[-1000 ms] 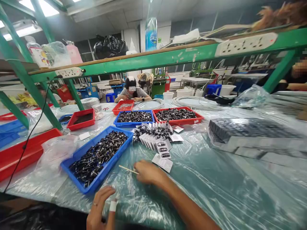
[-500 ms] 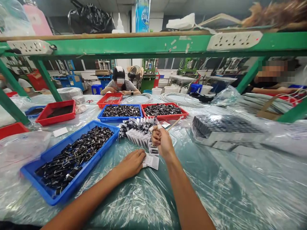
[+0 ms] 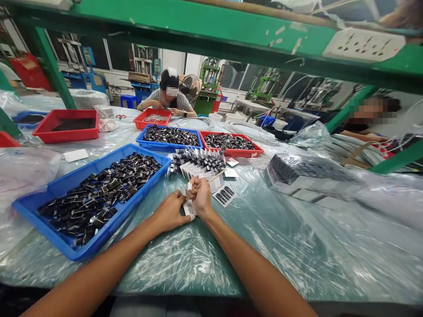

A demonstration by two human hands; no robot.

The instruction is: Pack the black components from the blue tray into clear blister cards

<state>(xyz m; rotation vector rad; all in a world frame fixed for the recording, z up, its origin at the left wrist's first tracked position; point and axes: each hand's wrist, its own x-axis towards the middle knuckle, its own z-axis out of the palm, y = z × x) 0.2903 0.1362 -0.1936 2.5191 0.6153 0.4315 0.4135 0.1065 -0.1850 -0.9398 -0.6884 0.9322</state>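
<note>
My left hand [image 3: 170,212] holds a small white card [image 3: 189,208] against the table, thumb at its near edge and fingers at the far one. Right beside it, my right hand [image 3: 200,194] is closed round a thin pale wooden stick [image 3: 217,175] that points up to the right. White tape or finger covers show on fingertips of the right hand. A card with several black pieces [image 3: 225,196] lies to the right of this hand. Beyond both hands stands a leaning row of white cards [image 3: 194,169] bearing black pieces.
A long blue tray [image 3: 82,255] of black clips or similar parts stands at left. Behind the cards are a smaller blue tray [image 3: 168,147] and a red tray [image 3: 238,153]. Plastic-wrapped stacks [image 3: 310,180] lie right. A green shelf beam [image 3: 198,26] crosses overhead. A co-worker [image 3: 170,94] sits opposite.
My right hand has come down and left, next to my left hand, still with the stick. My left thumb now spreads round the card. The black-piece card is uncovered, and the view has tilted.
</note>
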